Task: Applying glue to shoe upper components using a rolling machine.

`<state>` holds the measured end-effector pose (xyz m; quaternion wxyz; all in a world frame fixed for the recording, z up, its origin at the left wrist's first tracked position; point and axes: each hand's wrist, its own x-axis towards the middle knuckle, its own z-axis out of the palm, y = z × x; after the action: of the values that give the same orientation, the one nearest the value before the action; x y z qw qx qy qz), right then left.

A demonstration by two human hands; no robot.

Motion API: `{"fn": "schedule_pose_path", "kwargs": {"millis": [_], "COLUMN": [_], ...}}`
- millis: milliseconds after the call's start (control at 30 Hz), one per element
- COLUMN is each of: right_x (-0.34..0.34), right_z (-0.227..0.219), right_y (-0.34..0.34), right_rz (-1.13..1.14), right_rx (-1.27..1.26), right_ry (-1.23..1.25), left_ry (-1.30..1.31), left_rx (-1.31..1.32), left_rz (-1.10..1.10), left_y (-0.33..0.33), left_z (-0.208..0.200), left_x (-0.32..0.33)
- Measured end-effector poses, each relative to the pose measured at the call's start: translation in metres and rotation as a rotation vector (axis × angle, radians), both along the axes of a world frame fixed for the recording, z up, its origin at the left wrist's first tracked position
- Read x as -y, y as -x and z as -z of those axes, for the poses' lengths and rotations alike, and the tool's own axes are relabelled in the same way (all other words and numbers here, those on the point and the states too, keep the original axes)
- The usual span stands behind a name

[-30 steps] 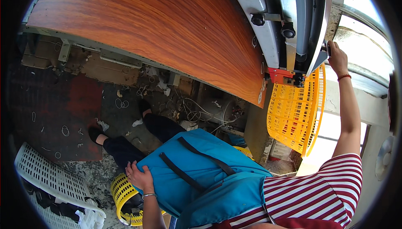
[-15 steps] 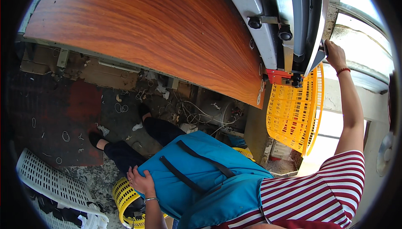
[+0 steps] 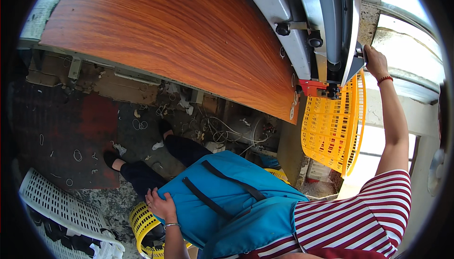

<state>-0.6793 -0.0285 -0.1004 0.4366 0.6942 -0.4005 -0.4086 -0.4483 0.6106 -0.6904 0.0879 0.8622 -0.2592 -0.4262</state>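
Observation:
My right hand point(image 3: 377, 63) is stretched out to the far right, its fingers curled at a dark block point(image 3: 360, 53) on the outer side of a grey machine point(image 3: 326, 27) with black knobs. The fingertips are hidden, so what they grip cannot be made out. My left hand point(image 3: 161, 205) lies on the lower part of my blue apron point(image 3: 222, 188), fingers apart and holding nothing. Two black straps point(image 3: 231, 178) run across the apron.
A wood-grain tabletop point(image 3: 179, 32) carries the machine. Beside its right end hangs or stands a yellow basket point(image 3: 331, 131). A yellow basket point(image 3: 142, 221) and a white basket point(image 3: 66, 202) with dark pieces stand lower left. Cables point(image 3: 227, 131) and scraps litter the floor under the table.
The whole view has tilted slightly, so the table and machine sit a little differently in it. Both hands keep their places on the machine's side and the apron.

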Motion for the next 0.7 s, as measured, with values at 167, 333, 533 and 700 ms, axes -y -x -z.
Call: {"fn": "schedule_pose_path", "kwargs": {"millis": [167, 333, 533, 700], "right_x": [0.004, 0.013, 0.021, 0.027], "right_z": [0.0, -0.005, -0.004, -0.008], "right_y": [0.003, -0.006, -0.041, -0.033], "right_rz": [0.026, 0.121, 0.367, 0.417], "right_rx": [-0.034, -0.069, -0.079, -0.039], "right_ry": [0.014, -0.044, -0.108, -0.108], "left_ry": [-0.001, -0.012, -0.016, -0.015], "left_rx": [-0.005, -0.018, -0.017, -0.026], "left_rz": [-0.016, -0.026, -0.013, -0.022], "left_y": [-0.003, -0.001, -0.001, -0.002], "left_z": [-0.001, 0.0, 0.002, -0.001], "left_x": [0.001, -0.002, -0.002, 0.003]}}
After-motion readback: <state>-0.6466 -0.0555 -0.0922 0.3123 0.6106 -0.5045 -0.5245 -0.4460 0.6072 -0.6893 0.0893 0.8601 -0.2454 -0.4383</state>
